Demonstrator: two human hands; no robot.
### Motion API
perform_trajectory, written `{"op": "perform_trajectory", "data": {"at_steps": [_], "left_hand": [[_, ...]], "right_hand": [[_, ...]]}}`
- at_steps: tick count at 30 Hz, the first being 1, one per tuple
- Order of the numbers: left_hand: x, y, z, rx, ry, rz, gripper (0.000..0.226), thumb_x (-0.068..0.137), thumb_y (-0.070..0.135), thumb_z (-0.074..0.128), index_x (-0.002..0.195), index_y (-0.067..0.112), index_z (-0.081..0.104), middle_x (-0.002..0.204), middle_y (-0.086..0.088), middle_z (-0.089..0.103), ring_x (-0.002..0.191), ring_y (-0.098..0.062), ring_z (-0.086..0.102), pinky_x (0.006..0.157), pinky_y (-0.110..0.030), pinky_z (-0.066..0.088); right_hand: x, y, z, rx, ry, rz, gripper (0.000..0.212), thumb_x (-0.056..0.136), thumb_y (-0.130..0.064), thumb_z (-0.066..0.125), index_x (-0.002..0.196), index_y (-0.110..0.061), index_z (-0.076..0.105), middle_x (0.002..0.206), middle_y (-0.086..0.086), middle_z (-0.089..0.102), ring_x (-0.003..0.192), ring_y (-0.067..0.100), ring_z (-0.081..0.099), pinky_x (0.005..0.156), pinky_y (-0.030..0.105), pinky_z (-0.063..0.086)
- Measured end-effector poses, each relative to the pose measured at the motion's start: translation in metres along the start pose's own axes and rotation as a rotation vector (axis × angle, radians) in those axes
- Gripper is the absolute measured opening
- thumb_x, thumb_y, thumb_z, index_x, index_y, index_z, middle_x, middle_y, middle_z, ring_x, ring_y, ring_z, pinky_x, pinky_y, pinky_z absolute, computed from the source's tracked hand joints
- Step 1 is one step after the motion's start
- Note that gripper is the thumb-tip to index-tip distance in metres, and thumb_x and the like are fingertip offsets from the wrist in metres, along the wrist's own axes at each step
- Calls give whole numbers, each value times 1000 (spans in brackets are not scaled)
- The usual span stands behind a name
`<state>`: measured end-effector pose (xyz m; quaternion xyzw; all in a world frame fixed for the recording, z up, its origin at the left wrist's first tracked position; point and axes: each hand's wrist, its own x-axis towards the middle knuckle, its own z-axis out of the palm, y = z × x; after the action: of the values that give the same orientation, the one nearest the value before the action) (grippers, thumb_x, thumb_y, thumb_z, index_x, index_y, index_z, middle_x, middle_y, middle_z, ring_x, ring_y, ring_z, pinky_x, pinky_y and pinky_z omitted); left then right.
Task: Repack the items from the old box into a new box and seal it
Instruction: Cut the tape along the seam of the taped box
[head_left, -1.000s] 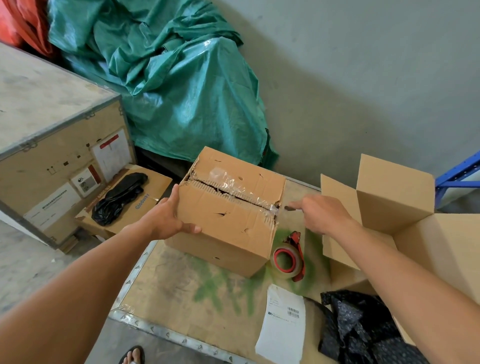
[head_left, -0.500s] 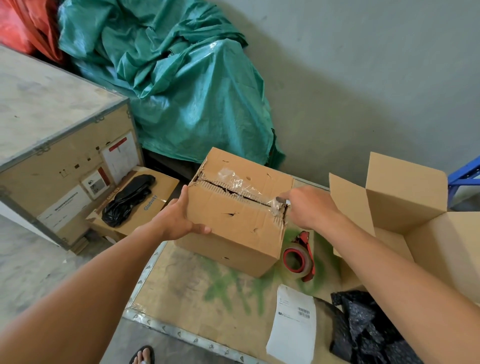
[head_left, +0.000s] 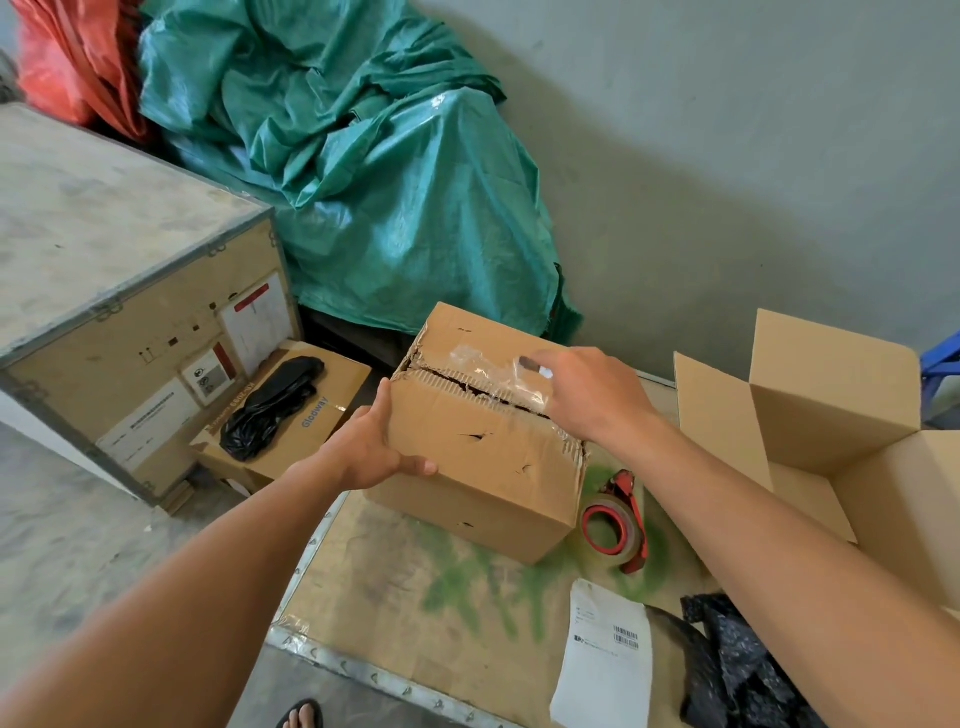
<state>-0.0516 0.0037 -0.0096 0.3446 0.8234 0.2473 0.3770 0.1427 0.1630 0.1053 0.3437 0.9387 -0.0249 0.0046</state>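
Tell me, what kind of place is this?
Probably a storeroom or warehouse packing corner: a big labelled wooden crate, an open cardboard box, a tape roll, and a green tarp heaped against a bare wall.

I am logging a worn brown corrugated cardboard box (head_left: 483, 457) standing upright, flaps down, its top seam torn open, with ragged clear tape (head_left: 483, 364) peeling across it. The left hand (head_left: 363, 452) is gripping its near left corner. A clean brown cardboard box (head_left: 831, 384) is sitting apart to its right, flaps standing open. A red-cored roll of brown packing tape (head_left: 615, 525) is standing on edge between them, just beside the worn box.
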Motion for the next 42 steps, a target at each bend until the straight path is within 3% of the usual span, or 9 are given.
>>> {"op": "perform_trajectory", "data": {"at_steps": [3, 7, 14, 19, 22, 24, 28, 31, 42], "left_hand": [[0, 1, 1, -1, 0, 7, 146, 65, 53, 89, 158, 29, -22, 159, -12, 25, 143, -35, 34, 115, -49, 32], [0, 0, 0, 7, 0, 6, 146, 65, 55, 89, 158, 29, -22, 160, -11, 25, 144, -34, 34, 115, -48, 33], [3, -4, 1, 3, 4, 5, 148, 62, 56, 89, 157, 32, -21, 161, -9, 24, 143, -34, 35, 112, -48, 36], [4, -5, 1, 3, -4, -2, 148, 61, 58, 89, 157, 34, -21, 159, -8, 27, 141, -33, 38, 111, -48, 38], [6, -7, 0, 9, -3, 4, 148, 61, 59, 89, 157, 34, -21, 159, -7, 27, 140, -33, 38, 112, -48, 38], [6, -7, 0, 2, -6, 8, 147, 62, 59, 89, 157, 34, -21, 159, -7, 27, 140, -33, 38, 113, -48, 38], [5, -5, 1, -4, -4, 9, 147, 63, 56, 89, 157, 33, -22, 158, -8, 28, 140, -33, 39, 113, -50, 37], [5, -4, 1, 3, 3, 17, 148, 63, 55, 89, 157, 32, -23, 158, -9, 28, 139, -34, 39, 113, -50, 37], [10, -6, 4, -4, 31, 15, 147, 65, 51, 90, 158, 29, -21, 161, -12, 28, 144, -34, 34, 114, -45, 34]], "right_hand": [[12, -6, -1, 91, 44, 29, 77, 85, 9, 45, 144, -38, 55, 141, 5, 62, 111, 27, 65, 65, 30, 44], [22, -21, 12, 88, -82, -34, 71, 89, 8, 45, 142, -38, 57, 143, 3, 59, 119, 29, 61, 71, 32, 44], [44, -45, 37, 89, -159, -36, 44, 93, 2, 51, 132, -19, 54, 116, 7, 65, 90, 28, 60, 65, 38, 49], [60, -64, 41, 147, -145, -46, 41, 98, -3, 51, 136, -20, 52, 124, 10, 63, 98, 30, 60, 74, 40, 52], [69, -67, 32, 178, -125, -41, 45, 96, -6, 52, 138, -23, 54, 129, 7, 64, 102, 29, 58, 66, 35, 41], [71, -62, 19, 197, -102, -25, 49, 93, -5, 49, 137, -26, 55, 119, 6, 66, 93, 27, 55, 59, 34, 35], [63, -40, -6, 301, -27, 31, 42, 91, -10, 48, 125, -30, 62, 78, -2, 61, 65, 20, 52, 52, 32, 36], [47, -16, -13, 363, 54, 103, 38, 93, -9, 49, 121, -30, 63, 70, 0, 62, 54, 18, 52, 51, 30, 36], [-37, 60, 38, 232, -111, 325, 32, 94, -12, 54, 121, -28, 58, 101, 7, 68, 76, 27, 59, 55, 33, 37]]}}
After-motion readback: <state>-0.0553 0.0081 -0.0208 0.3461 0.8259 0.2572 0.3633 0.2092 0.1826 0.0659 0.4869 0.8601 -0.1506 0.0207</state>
